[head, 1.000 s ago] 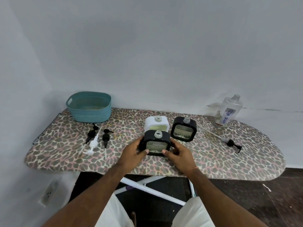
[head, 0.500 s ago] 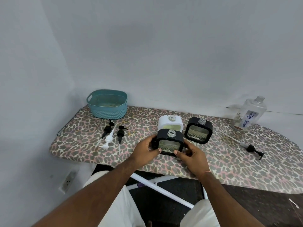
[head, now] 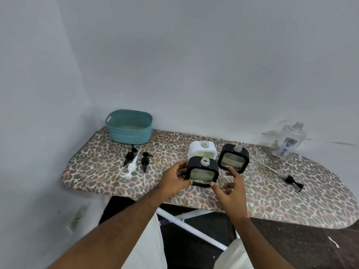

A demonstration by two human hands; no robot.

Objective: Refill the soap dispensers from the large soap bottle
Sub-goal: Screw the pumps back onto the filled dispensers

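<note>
Three square soap dispensers stand with open necks on the leopard-print ironing board [head: 272, 202]: a near black one [head: 203, 172], a white one [head: 202, 150] behind it, and a second black one [head: 234, 161] to the right. My left hand [head: 172, 179] grips the near black dispenser by its left side. To that dispenser's right my right hand [head: 231, 189] has its fingers spread, with only the thumb tip at the lower right corner. The large clear bottle labelled dish soap [head: 289, 142] stands uncapped at the back right, looking almost empty.
A long black pump [head: 291, 180] lies on the board near the large bottle. Two black pumps [head: 129, 158] [head: 144, 163] and a white pump [head: 132, 167] lie at the left. A teal basket [head: 129, 133] sits at the back left by the wall corner.
My right hand has loosened from the near black dispenser and spread its fingers. My left hand keeps its hold. My view has swung to the left.
</note>
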